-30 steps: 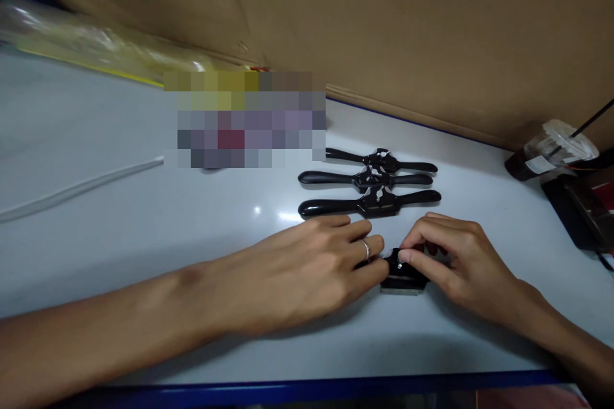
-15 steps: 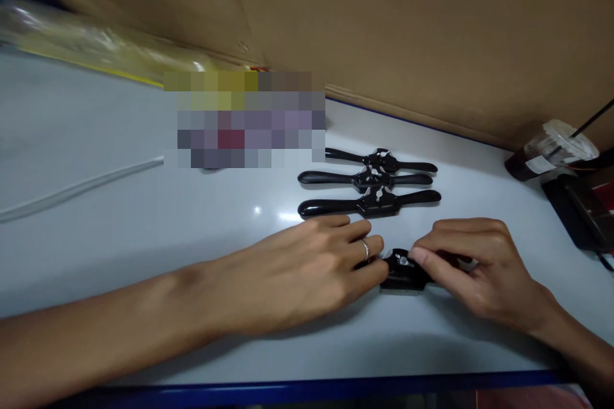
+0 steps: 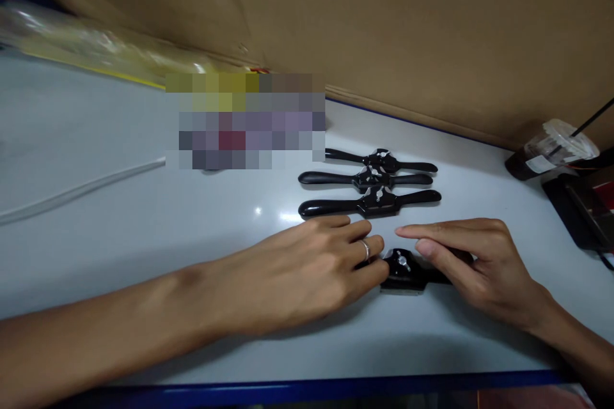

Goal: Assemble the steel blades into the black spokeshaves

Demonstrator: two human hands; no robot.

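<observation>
A black spokeshave (image 3: 403, 271) lies low on the white tabletop, with a silver screw and light metal parts at its middle. My left hand (image 3: 326, 268), with a ring on one finger, is closed over its left end and hides that handle. My right hand (image 3: 480, 262) is at the right handle; its lower fingers curl about it, partly hidden. The thumb and outstretched index finger of that hand are apart, above the body and off the screw. Three similar black spokeshaves (image 3: 378, 202) lie in a row just beyond my hands.
A lidded plastic cup (image 3: 542, 153) with dark drink and a straw stands at the right, near a black box-like item (image 3: 570, 211). Cardboard (image 3: 407, 32) lines the back. Yellowish plastic wrap (image 3: 110, 45) and a white cable (image 3: 81, 190) lie left; a blurred-out patch hides items.
My right index finger has straightened and lifted away from the screw, and the thumb has drawn back slightly right. The screw's wing looks turned. My left hand stays put.
</observation>
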